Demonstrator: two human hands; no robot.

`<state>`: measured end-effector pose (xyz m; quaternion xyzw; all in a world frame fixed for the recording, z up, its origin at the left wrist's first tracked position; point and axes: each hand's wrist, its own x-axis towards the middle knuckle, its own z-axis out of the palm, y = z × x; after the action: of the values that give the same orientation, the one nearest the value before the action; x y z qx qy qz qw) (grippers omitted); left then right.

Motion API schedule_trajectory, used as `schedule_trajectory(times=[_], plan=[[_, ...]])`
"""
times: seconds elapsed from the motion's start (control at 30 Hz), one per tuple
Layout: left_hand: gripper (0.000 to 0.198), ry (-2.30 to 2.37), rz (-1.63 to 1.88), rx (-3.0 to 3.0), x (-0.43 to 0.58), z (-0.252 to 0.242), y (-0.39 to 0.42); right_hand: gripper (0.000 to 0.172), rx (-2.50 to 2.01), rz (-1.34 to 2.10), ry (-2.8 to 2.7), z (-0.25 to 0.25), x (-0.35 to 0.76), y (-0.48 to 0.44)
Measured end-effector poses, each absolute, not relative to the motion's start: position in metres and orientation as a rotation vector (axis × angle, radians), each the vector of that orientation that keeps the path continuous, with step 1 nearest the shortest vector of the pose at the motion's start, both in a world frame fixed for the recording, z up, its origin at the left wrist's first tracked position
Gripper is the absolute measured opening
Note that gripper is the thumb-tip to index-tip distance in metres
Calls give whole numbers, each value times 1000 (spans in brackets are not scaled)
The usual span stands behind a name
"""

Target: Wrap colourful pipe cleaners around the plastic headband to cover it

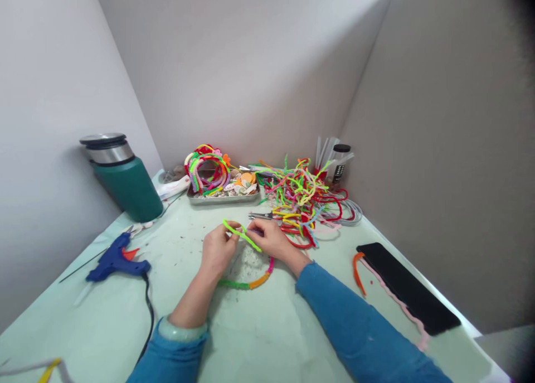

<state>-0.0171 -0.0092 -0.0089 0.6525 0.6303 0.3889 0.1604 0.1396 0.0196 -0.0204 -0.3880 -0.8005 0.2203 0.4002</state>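
Note:
A bright green pipe cleaner (253, 243) lies between my two hands above the middle of the table. My left hand (218, 248) is closed on it, thumb and fingers pinched. My right hand (271, 239) is closed just right of it, its fingertips around the purple part of a ring. That multicoloured ring (259, 281) hangs below my hands, with green, orange and pink sections showing; its upper part is hidden by my hands.
A blue glue gun (119, 260) and a green bottle (127, 185) are at the left. Behind my hands are a metal tray (223, 200), scissors (262, 216) and a heap of coloured pipe cleaners (303, 190). A black phone-like slab (412, 288) lies right.

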Motion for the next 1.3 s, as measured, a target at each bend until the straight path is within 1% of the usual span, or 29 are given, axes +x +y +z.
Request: schedule_trajectory(times=[0.13, 0.3, 0.47, 0.7, 0.87, 1.1, 1.3], plan=[[26, 1670, 1138, 2032, -18, -14, -8, 9, -995, 542, -2029, -23, 140, 22], [27, 1692, 1036, 2135, -18, -14, -7, 8, -971, 536, -2035, -24, 141, 21], [25, 1756, 944, 2138, -17, -13, -6, 9, -960, 533, -2046, -23, 142, 21], [20, 1793, 977, 2148, -16, -13, -6, 9, -947, 551, -2028, -24, 142, 22], [21, 1732, 1003, 2158, -15, -13, -5, 9, -939, 553, -2011, -24, 141, 22], [23, 1726, 895, 2089, -15, -13, -6, 10, -926, 588, -2016, -23, 142, 22], [25, 1662, 878, 1955, -14, -8, -9, 12, -920, 626, -2024, -21, 144, 21]])
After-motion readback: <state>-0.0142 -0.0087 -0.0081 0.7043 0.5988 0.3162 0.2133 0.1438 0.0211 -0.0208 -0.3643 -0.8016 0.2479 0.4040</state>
